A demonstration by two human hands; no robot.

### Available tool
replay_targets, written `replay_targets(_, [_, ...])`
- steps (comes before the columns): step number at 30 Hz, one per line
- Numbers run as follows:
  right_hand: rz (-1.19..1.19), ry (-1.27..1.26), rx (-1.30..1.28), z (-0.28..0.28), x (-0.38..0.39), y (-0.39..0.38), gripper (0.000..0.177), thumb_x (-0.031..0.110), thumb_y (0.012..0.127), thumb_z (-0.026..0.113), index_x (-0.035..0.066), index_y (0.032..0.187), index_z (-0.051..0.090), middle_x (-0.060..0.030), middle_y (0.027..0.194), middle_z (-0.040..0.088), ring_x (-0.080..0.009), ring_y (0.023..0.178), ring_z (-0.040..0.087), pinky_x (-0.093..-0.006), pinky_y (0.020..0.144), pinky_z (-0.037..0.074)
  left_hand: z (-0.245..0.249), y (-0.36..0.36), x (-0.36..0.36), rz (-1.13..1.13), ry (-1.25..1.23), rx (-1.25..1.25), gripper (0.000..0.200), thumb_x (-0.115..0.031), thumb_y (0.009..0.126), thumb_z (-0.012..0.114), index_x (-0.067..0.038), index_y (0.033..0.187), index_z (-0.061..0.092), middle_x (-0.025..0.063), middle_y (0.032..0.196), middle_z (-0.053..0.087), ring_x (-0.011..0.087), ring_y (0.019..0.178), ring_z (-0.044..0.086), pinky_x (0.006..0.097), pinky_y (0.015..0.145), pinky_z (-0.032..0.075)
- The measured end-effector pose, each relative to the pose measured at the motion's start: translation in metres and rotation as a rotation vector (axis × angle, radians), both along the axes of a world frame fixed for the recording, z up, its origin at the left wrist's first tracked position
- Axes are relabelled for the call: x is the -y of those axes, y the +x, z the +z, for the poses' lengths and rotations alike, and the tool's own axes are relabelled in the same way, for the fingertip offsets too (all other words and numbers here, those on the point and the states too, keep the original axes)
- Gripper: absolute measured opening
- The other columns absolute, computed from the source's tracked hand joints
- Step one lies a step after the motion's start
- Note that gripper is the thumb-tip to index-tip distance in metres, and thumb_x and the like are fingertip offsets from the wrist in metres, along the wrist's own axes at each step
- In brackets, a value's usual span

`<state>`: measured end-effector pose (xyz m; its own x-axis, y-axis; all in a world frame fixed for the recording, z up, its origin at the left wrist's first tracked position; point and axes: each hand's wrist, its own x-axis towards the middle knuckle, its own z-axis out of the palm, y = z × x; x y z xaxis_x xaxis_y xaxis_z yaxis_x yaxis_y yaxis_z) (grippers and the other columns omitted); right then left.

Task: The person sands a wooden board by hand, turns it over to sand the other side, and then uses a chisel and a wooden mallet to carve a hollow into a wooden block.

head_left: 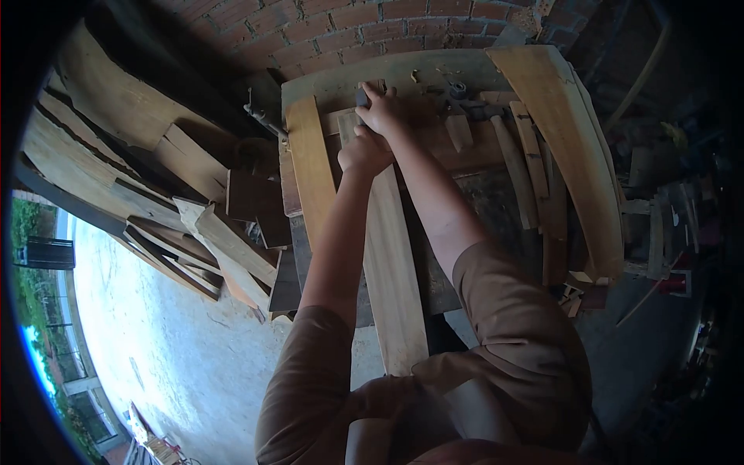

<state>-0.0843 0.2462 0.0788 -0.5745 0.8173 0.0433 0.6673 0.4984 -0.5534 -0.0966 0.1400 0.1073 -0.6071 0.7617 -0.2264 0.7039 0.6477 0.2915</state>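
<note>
A long pale plank (pixel 393 279) is laid lengthwise across the workbench (pixel 496 201). Over its far end, a dark block (pixel 362 98) is clasped in the right hand (pixel 385 112); the left hand (pixel 366 153) is curled just nearer, its grip hidden and impossible to tell. The bench is backed by a brick wall (pixel 333 31)

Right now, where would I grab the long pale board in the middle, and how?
I'd grip the long pale board by its near end, from the wearer's side, a hand on each long edge: that end juts past the bench. The left hand and right hand are toward its far end.
</note>
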Motion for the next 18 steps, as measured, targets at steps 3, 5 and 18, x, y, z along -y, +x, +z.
replay_targets(3, [0.055,-0.092,-0.010,0.005,0.061,0.049,0.063,0.039,0.077,0.056,0.032,0.133,0.028,-0.0265,0.116,0.039,-0.0409,0.103,0.049,-0.0428,0.083,0.043,-0.004,0.040,0.057,-0.033,0.019,-0.006,0.080,-0.061,0.061,0.061,0.004,0.100,0.036,0.0189,0.083,0.062,0.0315,0.076,0.063,0.0392,0.062,0.051])
replay_targets(5, [0.087,0.022,-0.088,-0.008,0.122,0.098,0.063,0.035,0.075,0.060,0.027,0.132,0.033,-0.0217,0.101,0.043,-0.0375,0.087,0.052,-0.0435,0.074,0.044,-0.016,0.086,0.122,-0.042,0.007,0.037,0.080,-0.058,0.058,0.065,0.004,0.098,0.035,0.0184,0.074,0.062,0.0313,0.068,0.064,0.0381,0.056,0.052])
replay_targets(18, [0.006,-0.090,-0.039,-0.009,0.298,0.244,0.073,0.031,0.071,0.064,0.028,0.134,0.027,-0.0216,0.096,0.041,-0.0372,0.076,0.053,-0.0427,0.063,0.046,-0.041,0.202,0.299,-0.281,0.075,0.016,0.087,-0.047,0.061,0.066,0.014,0.111,0.031,0.0083,0.051,0.056,0.0233,0.042,0.058,0.0342,0.036,0.045])
